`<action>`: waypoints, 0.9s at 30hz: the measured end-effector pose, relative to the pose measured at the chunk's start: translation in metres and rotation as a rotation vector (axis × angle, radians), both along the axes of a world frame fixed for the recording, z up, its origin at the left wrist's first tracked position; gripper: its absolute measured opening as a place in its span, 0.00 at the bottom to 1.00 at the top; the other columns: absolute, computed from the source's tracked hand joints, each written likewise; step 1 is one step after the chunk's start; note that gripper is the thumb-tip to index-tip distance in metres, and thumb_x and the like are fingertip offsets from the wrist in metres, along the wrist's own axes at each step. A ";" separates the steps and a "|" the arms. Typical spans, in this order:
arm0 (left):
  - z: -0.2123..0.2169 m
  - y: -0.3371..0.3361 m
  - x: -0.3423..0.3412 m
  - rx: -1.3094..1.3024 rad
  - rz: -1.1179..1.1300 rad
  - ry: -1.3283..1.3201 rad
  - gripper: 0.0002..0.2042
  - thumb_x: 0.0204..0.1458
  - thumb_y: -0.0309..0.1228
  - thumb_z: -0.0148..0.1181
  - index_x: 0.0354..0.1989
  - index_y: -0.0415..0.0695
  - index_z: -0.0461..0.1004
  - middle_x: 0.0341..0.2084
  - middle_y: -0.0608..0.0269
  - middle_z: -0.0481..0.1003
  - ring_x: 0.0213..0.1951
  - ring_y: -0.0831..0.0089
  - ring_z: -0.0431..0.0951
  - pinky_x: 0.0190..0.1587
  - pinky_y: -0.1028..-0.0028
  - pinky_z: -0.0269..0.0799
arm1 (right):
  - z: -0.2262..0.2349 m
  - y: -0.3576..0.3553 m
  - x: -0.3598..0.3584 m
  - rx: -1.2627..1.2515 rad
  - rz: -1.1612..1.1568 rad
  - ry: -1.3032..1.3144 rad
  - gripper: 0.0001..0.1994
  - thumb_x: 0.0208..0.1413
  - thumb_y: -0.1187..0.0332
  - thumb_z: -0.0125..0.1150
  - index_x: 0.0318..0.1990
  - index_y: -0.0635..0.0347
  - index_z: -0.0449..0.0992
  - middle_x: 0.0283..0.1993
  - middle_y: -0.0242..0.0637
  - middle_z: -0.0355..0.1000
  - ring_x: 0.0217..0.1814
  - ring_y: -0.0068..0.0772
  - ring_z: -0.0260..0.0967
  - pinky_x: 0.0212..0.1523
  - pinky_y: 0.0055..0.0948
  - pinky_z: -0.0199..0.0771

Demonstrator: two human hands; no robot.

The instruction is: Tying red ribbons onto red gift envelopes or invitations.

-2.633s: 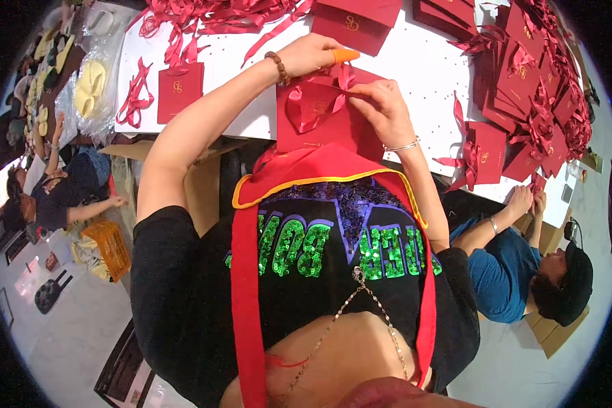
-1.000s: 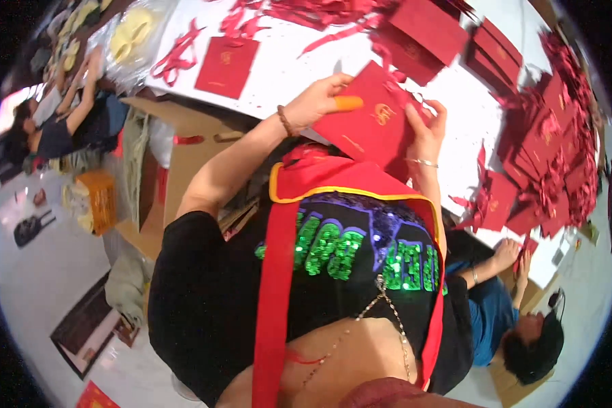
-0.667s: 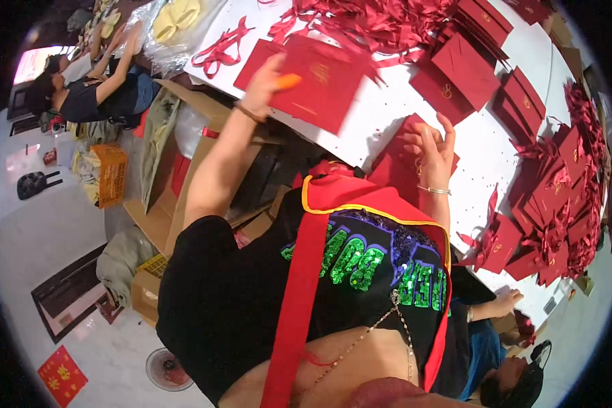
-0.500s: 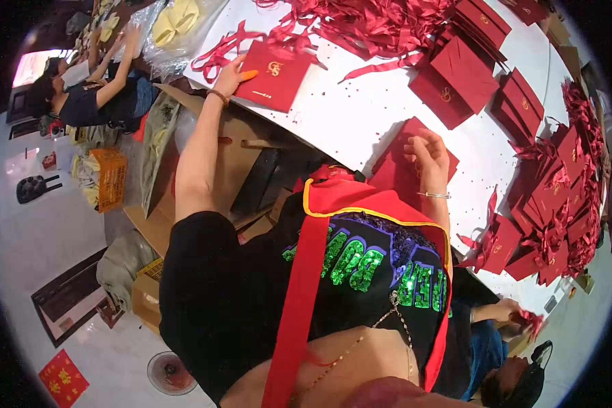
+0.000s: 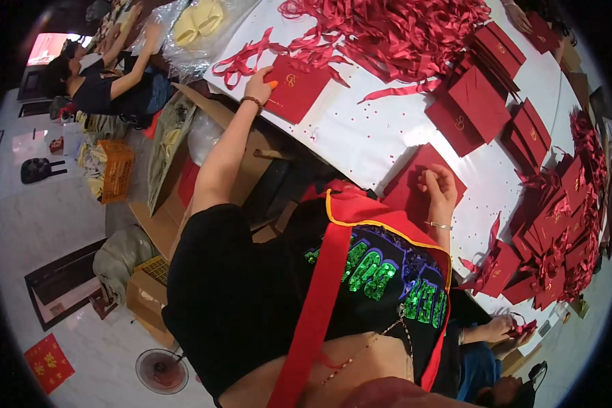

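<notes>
Pale floor (image 5: 44, 228) spreads along the left, and beside it your white counter (image 5: 350, 139) slants from upper left to lower right. Next to the counter's near edge you have an open carton (image 5: 163, 221); an orange crate (image 5: 117, 171) stands farther left. One co-worker (image 5: 109, 92) in dark clothes is at upper left, and a second co-worker (image 5: 479, 364), in blue, sits at lower right with something red between both hands. Across the far side of the counter lies a big heap of red ribbons (image 5: 401, 41); a pile of red bags (image 5: 551, 217) fills the right end, and a smaller cluster (image 5: 468, 112) sits between them. Nearer you are two bags: the left bag (image 5: 299, 88) lies flat by the near edge, just below the ribbons, and the near bag (image 5: 415, 170) lies right in front of you. Your left hand (image 5: 258, 87) is on the left bag's edge; whether it pinches or only presses, you cannot tell from here. Your right hand (image 5: 442, 185), fingers loosely bent and a little apart, is over the near bag, contact unclear. Beads (image 5: 252, 101) circle your left wrist, a thin bangle (image 5: 439, 225) your right, and an orange sleeve (image 5: 273, 84) covers one left digit.
</notes>
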State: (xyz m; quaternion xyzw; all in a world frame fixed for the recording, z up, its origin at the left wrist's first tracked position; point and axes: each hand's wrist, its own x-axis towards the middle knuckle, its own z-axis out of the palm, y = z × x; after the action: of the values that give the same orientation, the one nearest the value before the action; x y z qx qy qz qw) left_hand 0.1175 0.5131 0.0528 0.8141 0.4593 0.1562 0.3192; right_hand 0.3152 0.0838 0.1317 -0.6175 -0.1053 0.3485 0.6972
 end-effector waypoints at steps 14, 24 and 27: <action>0.039 0.001 0.024 0.359 0.313 0.382 0.22 0.42 0.43 0.56 0.48 0.56 0.66 0.51 0.59 0.62 0.49 0.55 0.64 0.47 0.51 0.58 | 0.012 -0.005 0.000 -0.055 -0.109 0.069 0.09 0.53 0.73 0.53 0.41 0.63 0.66 0.32 0.34 0.69 0.29 0.19 0.64 0.28 0.15 0.65; -0.008 0.151 -0.016 0.078 0.042 0.286 0.24 0.39 0.48 0.60 0.46 0.52 0.70 0.40 0.47 0.71 0.42 0.52 0.72 0.44 0.63 0.67 | 0.007 0.002 0.002 -0.129 -0.206 -0.048 0.08 0.53 0.73 0.53 0.40 0.64 0.67 0.33 0.34 0.69 0.32 0.20 0.66 0.29 0.16 0.67; -0.018 0.180 -0.018 0.189 0.175 0.389 0.12 0.42 0.39 0.56 0.34 0.48 0.75 0.33 0.51 0.74 0.39 0.57 0.74 0.42 0.62 0.68 | 0.019 0.014 -0.003 -0.116 -0.248 -0.041 0.08 0.53 0.72 0.54 0.40 0.64 0.67 0.33 0.34 0.69 0.32 0.20 0.66 0.30 0.16 0.67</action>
State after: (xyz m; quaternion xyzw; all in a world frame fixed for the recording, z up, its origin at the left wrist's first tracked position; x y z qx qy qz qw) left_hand 0.0996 0.6926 0.0343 0.8123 0.5643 0.0657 0.1322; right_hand 0.3125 0.0982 0.1504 -0.6720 -0.0220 0.2525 0.6958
